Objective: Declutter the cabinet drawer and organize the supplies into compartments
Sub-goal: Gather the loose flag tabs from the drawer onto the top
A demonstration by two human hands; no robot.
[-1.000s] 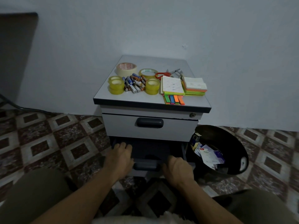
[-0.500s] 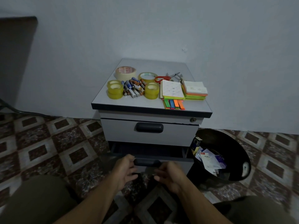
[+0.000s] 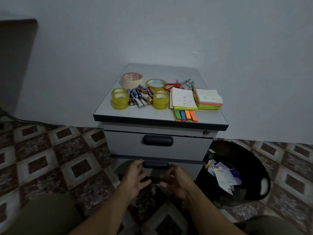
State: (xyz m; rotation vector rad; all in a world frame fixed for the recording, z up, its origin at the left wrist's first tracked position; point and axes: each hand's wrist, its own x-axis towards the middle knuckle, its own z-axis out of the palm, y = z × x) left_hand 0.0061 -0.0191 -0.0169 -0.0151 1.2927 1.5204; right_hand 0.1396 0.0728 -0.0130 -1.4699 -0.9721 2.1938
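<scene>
Both hands hover low in front of the cabinet (image 3: 162, 72). The left hand (image 3: 135, 177) and right hand (image 3: 176, 180) flank the handle (image 3: 155, 165) of the second drawer (image 3: 184, 167). Fingers are loose and spread, gripping nothing. Whether a fingertip brushes the handle, I can't tell.

The drawer looks pushed in, or nearly so. The supplies sit up on the cabinet top: tape rolls (image 3: 120, 100), batteries (image 3: 139, 97) heaped between them, scissors (image 3: 171, 86) behind, sticky notes (image 3: 208, 100) and page flags (image 3: 185, 115) to the right.

Scraps (image 3: 223, 175) lie in the black bin (image 3: 254, 160) just right of the cabinet. My read is that emptying and culling look done, and sorting into compartments is not yet begun.

The next move calls for hooking a handle, drawing a drawer out straight, then carrying things down by kind.

The room has a patterned tile floor (image 3: 50, 158), a bare grey wall (image 3: 152, 31) and dim light.
</scene>
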